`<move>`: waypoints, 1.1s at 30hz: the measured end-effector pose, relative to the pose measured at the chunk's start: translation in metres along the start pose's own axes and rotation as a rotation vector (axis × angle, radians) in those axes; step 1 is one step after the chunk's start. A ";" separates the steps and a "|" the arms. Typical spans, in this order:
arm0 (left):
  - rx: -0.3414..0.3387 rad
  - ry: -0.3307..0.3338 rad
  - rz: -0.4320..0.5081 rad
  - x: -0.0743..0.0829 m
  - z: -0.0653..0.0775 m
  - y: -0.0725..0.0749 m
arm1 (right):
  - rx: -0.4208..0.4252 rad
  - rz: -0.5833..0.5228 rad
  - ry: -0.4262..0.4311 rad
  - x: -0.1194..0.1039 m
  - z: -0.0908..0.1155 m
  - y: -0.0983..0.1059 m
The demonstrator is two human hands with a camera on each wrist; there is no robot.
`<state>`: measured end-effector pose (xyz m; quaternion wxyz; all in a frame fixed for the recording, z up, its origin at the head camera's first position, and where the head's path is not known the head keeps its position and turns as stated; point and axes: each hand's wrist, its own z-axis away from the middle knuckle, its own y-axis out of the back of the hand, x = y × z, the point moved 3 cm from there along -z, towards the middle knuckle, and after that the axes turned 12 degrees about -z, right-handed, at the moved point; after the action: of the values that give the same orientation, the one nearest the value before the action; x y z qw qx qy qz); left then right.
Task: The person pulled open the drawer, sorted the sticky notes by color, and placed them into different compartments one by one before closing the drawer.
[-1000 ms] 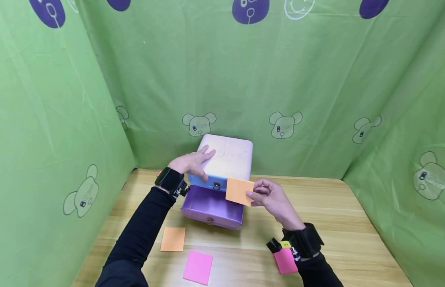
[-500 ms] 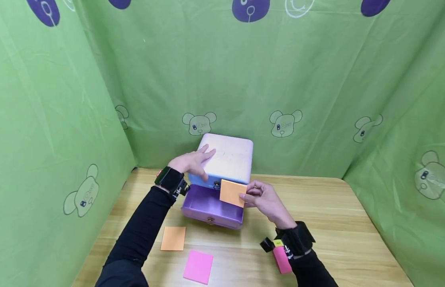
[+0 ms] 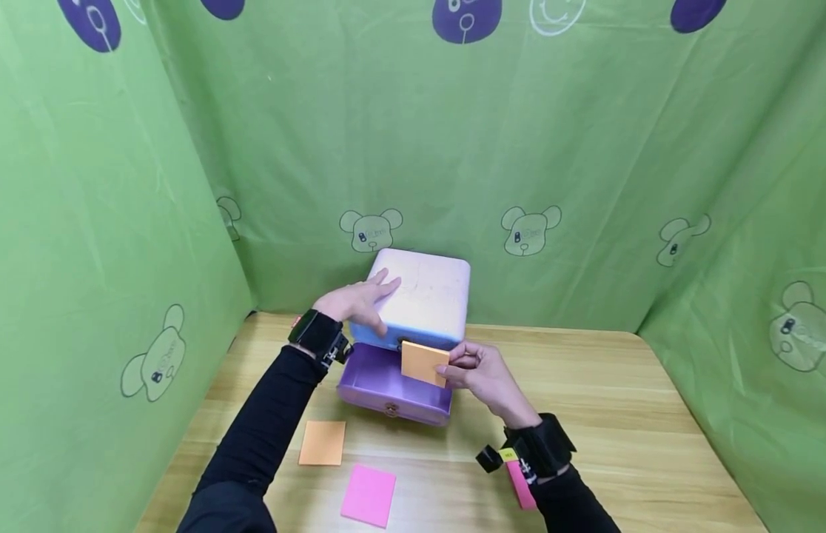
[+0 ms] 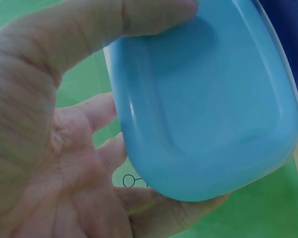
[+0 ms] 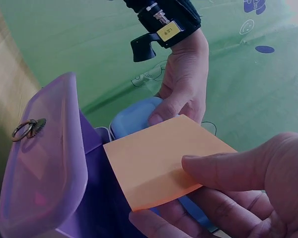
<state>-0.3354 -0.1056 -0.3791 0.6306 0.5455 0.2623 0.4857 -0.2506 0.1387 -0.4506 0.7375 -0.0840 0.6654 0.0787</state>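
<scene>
A small two-drawer box [image 3: 429,289] has a pale top, a blue upper drawer and a purple lower drawer [image 3: 369,400] pulled out. My left hand [image 3: 349,305] holds the box at its left corner; in the left wrist view the thumb lies on the blue front [image 4: 213,99] and the fingers reach round its side. With thumb and fingers, my right hand [image 3: 482,376] pinches an orange sticky note pad [image 3: 421,363] above the right part of the purple drawer. The right wrist view shows the pad [image 5: 154,153] tilted, beside the drawer front with its ring pull [image 5: 27,130].
Another orange sticky note pad [image 3: 322,443] and a pink one [image 3: 368,496] lie on the wooden table [image 3: 446,481] in front of the box. A second pink pad [image 3: 519,485] is partly hidden by the right wrist. Green cloth [image 3: 433,148] walls stand behind and at both sides.
My right hand has moved left and slightly down with the orange sticky note pad, bringing it over the purple drawer, and the pad has tipped. The left hand stays on the box.
</scene>
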 end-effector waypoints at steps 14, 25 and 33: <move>-0.008 0.006 0.000 0.001 -0.001 0.000 | -0.039 -0.048 0.024 0.013 0.000 -0.014; -0.009 0.003 0.000 0.001 -0.001 0.000 | -0.060 -0.042 0.014 0.025 -0.001 -0.025; -0.007 0.002 0.000 0.001 -0.001 0.000 | -0.084 -0.050 0.015 0.030 -0.004 -0.030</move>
<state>-0.3356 -0.1047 -0.3790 0.6322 0.5428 0.2613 0.4874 -0.2450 0.1086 -0.4800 0.7302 -0.1321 0.6646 0.0876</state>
